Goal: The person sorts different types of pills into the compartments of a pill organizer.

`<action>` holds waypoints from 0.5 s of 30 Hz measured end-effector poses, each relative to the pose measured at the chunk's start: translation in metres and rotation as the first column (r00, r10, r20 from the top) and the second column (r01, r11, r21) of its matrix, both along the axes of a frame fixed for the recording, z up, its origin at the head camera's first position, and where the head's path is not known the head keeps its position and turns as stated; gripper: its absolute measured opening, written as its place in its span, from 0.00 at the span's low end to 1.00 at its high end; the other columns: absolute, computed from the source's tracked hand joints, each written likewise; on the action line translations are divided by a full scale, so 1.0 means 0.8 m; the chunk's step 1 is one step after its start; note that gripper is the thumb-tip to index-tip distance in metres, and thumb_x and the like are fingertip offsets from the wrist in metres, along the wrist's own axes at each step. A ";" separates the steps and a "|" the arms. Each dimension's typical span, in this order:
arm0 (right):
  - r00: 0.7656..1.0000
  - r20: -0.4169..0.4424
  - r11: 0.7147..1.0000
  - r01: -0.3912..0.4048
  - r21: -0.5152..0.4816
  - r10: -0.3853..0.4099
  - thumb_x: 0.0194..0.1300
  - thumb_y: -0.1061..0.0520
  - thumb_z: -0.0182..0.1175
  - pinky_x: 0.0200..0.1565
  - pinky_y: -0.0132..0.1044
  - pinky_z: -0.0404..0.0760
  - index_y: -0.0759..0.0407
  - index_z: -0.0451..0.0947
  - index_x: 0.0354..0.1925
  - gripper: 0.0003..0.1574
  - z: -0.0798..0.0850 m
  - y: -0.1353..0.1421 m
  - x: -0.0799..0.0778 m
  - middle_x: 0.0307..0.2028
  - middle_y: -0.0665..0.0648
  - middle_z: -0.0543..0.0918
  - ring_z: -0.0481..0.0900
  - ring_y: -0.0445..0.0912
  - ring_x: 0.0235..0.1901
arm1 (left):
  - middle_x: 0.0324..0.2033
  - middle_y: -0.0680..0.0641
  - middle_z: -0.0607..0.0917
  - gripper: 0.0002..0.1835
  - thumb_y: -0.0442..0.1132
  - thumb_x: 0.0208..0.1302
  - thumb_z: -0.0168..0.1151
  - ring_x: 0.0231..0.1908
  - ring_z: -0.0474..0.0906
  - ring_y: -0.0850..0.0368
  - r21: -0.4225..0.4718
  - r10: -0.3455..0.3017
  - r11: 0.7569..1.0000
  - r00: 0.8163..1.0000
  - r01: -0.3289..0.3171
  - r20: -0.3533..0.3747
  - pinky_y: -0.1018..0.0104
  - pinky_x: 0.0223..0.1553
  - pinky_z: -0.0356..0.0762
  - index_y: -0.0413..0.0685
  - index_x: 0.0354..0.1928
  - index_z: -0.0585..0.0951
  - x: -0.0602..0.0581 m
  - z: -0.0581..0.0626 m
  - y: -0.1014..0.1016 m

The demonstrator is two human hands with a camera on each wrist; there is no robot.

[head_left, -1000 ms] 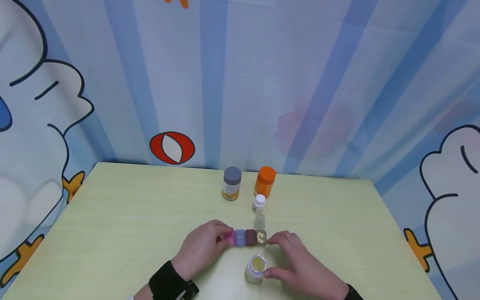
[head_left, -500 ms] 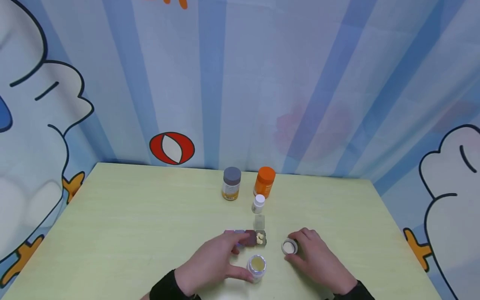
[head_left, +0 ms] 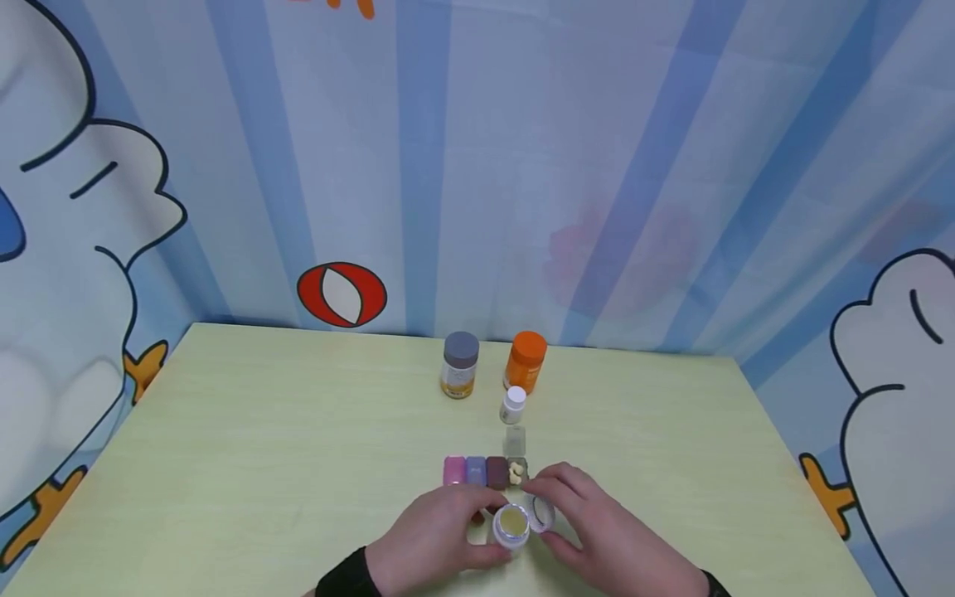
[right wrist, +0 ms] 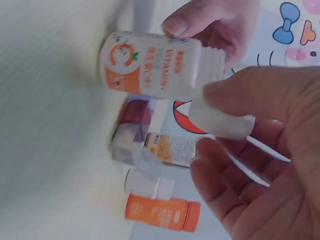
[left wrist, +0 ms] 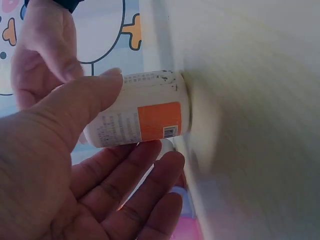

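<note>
My left hand (head_left: 436, 535) holds a white vitamin C bottle (right wrist: 150, 65) between thumb and fingers. The bottle stands upright on the table, uncapped, with a yellowish disc at its mouth in the head view. Its orange label patch shows in the left wrist view. Just right of the bottle's mouth, my right hand (head_left: 600, 531) pinches a white cap (right wrist: 220, 120), tilted on its side. Behind both hands lies a pill box (head_left: 476, 470) with pink, blue, maroon and grey compartments. The grey one has its clear lid (head_left: 515, 441) swung back and pale pills (head_left: 516, 473) inside.
Beyond the pill box stand a small white bottle (head_left: 513, 405), an orange bottle (head_left: 526, 363) and a grey-capped bottle (head_left: 459, 365). The pale table (head_left: 298, 414) ends at a blue striped curtain (head_left: 492, 166) at the back.
My left hand has gone from the pill box to the white bottle. The right hand left the bottle, picked up the cap on the right and brought it left to the bottle's mouth.
</note>
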State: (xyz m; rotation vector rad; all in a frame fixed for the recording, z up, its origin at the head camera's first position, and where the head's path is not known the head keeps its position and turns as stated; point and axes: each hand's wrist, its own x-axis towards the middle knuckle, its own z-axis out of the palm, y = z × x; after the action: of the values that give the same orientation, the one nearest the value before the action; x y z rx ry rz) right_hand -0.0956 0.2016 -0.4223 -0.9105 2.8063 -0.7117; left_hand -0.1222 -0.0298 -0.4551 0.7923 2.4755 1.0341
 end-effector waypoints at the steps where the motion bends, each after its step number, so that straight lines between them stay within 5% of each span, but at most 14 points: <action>1: 1.000 -0.006 1.000 -0.016 -0.017 0.016 0.59 0.51 0.61 0.48 0.31 0.74 0.34 0.60 0.59 0.32 0.002 -0.002 0.000 0.53 0.38 0.65 0.65 0.33 0.49 | 0.32 0.68 0.77 0.21 0.60 0.45 0.68 0.34 0.71 0.65 -0.001 0.001 1.000 1.000 -0.001 -0.002 0.67 0.36 0.71 0.66 0.42 0.78 0.000 0.000 0.000; 7: 0.994 0.021 0.993 -0.102 -0.062 0.104 0.61 0.49 0.59 0.49 0.33 0.74 0.35 0.59 0.60 0.31 0.008 -0.016 -0.001 0.55 0.37 0.65 0.64 0.33 0.51 | 0.31 0.68 0.77 0.22 0.60 0.44 0.68 0.32 0.71 0.65 -0.007 0.002 1.000 1.000 -0.002 -0.007 0.70 0.33 0.71 0.68 0.44 0.77 -0.001 -0.003 -0.001; 15: 0.987 -0.006 0.986 -0.159 0.051 0.160 0.61 0.45 0.58 0.50 0.33 0.74 0.34 0.61 0.62 0.31 0.009 -0.025 -0.002 0.55 0.38 0.66 0.64 0.35 0.51 | 0.31 0.67 0.77 0.23 0.62 0.44 0.67 0.32 0.71 0.65 0.008 -0.007 1.000 1.000 0.007 -0.001 0.71 0.33 0.70 0.72 0.45 0.76 -0.004 -0.007 -0.001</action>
State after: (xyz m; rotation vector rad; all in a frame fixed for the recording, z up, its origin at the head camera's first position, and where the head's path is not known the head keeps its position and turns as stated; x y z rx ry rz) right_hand -0.0970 0.1818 -0.4153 -1.1170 2.7068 -0.6134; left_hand -0.1250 -0.0308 -0.4607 0.8038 2.4689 1.0418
